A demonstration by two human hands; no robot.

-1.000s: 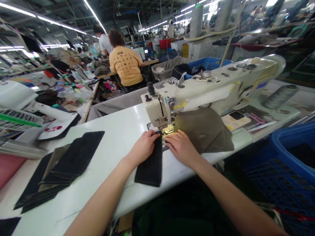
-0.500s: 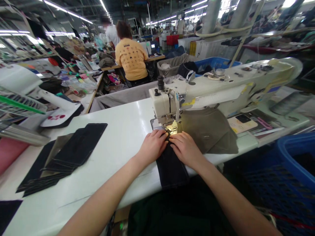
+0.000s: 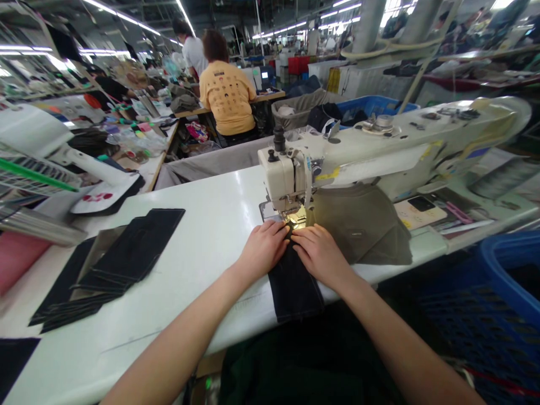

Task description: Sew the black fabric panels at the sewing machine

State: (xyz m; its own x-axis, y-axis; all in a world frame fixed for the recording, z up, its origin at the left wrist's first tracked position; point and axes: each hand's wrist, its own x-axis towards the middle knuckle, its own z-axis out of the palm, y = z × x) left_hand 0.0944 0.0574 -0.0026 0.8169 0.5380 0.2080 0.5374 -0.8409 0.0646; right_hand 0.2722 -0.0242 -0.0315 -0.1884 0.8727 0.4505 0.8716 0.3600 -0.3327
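A strip-like piece of dark fabric [image 3: 294, 289] lies under my hands, its lower end reaching the front edge of the white table. My left hand [image 3: 265, 246] holds its upper left side, fingers closed and bent over the cloth. From the right, my right hand [image 3: 321, 253] grips the same piece, thumb and fingertips together. Both sets of fingertips nearly meet just in front of the lit presser foot of the sewing machine [image 3: 280, 177]. The fabric's top end is hidden by my fingers. Beside my right hand, olive-brown fabric panels [image 3: 358, 225] lie flat.
Stacked dark fabric pieces [image 3: 135, 247] lie left on the table [image 3: 211, 225]. A phone [image 3: 421, 203] and pink scissors [image 3: 459, 212] rest right of the machine. A blue basket [image 3: 506, 264] stands at the lower right. A person in a yellow shirt [image 3: 228, 98] sits ahead, facing away.
The view has shifted slightly. My hands keep the same hold on the dark fabric in front of the presser foot; no clear movement of the cloth shows.
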